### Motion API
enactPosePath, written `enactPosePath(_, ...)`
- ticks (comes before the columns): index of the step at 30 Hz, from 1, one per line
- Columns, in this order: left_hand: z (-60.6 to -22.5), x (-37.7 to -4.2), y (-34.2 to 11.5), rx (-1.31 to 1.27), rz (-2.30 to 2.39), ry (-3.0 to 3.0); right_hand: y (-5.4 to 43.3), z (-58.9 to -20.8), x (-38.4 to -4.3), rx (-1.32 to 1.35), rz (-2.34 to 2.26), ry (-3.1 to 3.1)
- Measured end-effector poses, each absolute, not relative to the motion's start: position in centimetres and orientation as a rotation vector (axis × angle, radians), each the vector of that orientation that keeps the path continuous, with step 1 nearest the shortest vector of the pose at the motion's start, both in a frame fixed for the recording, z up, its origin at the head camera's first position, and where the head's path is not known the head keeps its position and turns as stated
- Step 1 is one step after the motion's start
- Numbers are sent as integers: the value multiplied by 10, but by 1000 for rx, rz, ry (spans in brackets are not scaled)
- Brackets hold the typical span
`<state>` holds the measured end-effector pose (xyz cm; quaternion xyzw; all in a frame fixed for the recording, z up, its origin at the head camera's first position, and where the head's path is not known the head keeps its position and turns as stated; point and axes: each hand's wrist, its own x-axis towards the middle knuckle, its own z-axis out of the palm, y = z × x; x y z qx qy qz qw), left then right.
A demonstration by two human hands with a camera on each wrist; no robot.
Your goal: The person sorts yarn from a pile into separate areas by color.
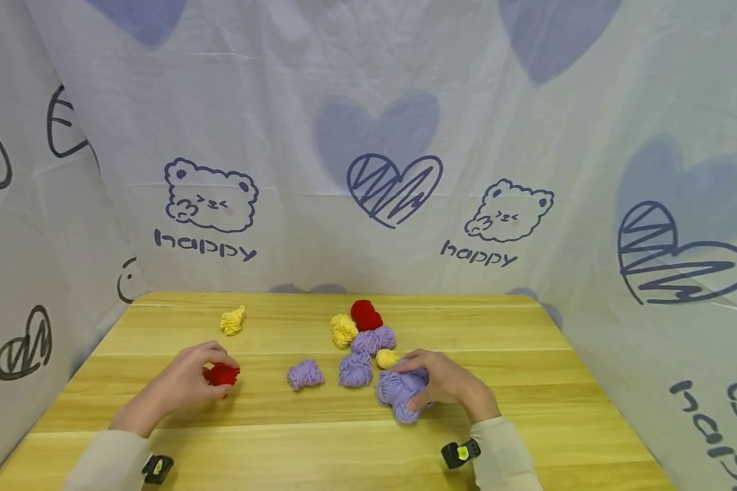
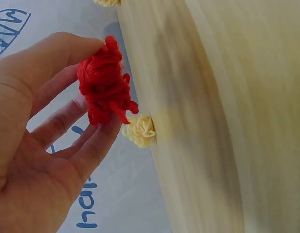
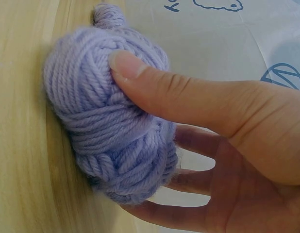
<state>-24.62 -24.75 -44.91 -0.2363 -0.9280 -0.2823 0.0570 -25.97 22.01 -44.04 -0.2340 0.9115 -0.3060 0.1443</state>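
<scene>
My left hand [image 1: 192, 379] pinches a small red yarn ball [image 2: 105, 82] between thumb and fingers at the left of the table. Strands stick out of the red yarn in the left wrist view. On the right, my right hand [image 1: 445, 382] grips a large lavender yarn ball [image 3: 111, 116], thumb on one side and fingers curled round the other. Part of that ball is hidden under the hand in the head view. Just behind it lies a small yellow yarn ball [image 1: 387, 359], and to its left a lavender yarn ball [image 1: 355, 369].
A smaller lavender yarn bundle [image 1: 305, 374] lies mid-table. Farther back cluster another lavender ball [image 1: 373, 339], a yellow ball [image 1: 344, 331] and a red ball [image 1: 366, 315]. A loose yellow bundle [image 1: 232, 320] sits at the back left. Printed cloth [image 1: 307, 232] hangs behind the wooden table [image 1: 270, 457].
</scene>
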Motion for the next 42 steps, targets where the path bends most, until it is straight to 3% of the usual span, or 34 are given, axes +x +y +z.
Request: enactPosePath(42,-474,-217,-293,-765,-818,-2815,219,-439,-258,-661,-863,2642)
